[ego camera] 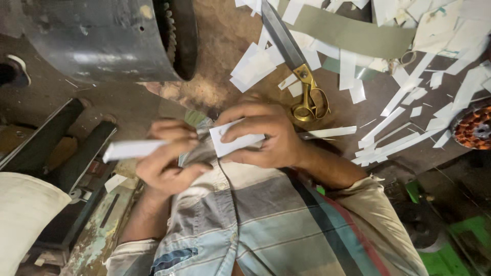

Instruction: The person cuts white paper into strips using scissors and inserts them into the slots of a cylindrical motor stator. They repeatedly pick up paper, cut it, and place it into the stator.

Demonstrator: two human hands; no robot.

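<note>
From the head camera we see our left hand (166, 158) and right hand (263, 135) both gripping a folded white paper strip (179, 147) over our striped shirt (266, 220). Gold-handled scissors (296, 61) lie at twelve o'clock on the tabletop (215, 56), among paper offcuts (404, 133) at two o'clock.

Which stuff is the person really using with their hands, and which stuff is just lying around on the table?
In use:
left hand pinching a folded white paper strip
right hand gripping a bent white paper piece

Lying about:
large scissors with brass-coloured handles
scattered white paper offcuts
long grey-green sheet strip
dark metal motor housing
copper-wound rotor
</note>
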